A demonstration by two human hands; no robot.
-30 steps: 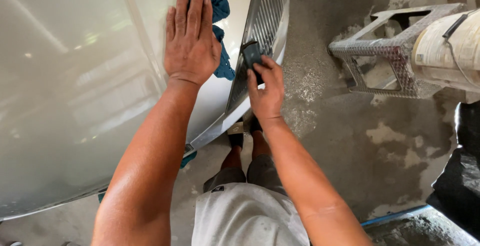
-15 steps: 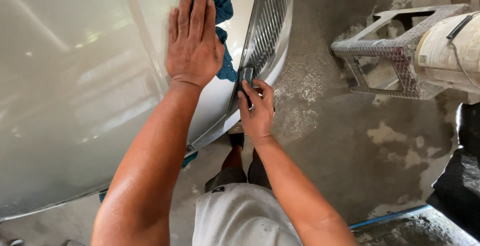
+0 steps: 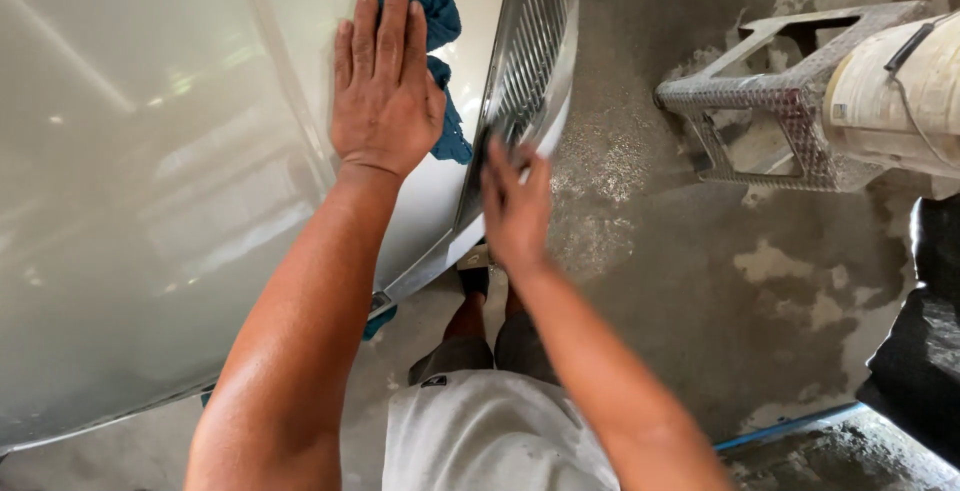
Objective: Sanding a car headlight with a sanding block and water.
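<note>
The left arm was stretched forward, nearly straight, with the left hand (image 3: 385, 91) laid flat, palm down — fingers extended and held close together, pointing away from the body. The right arm was bent slightly at the elbow and angled inward; the right hand (image 3: 515, 206) was blurred, its fingers loosely spread and raised — palm turned away.

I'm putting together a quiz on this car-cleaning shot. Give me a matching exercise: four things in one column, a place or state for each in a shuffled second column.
1. left hand
2. right hand
3. blue cloth
4. diamond-plate metal step

A. standing on the concrete floor
B. flat on the white panel
C. at the chrome grille's edge
D. pinned under a palm

Pairs: 1-B, 2-C, 3-D, 4-A
</note>
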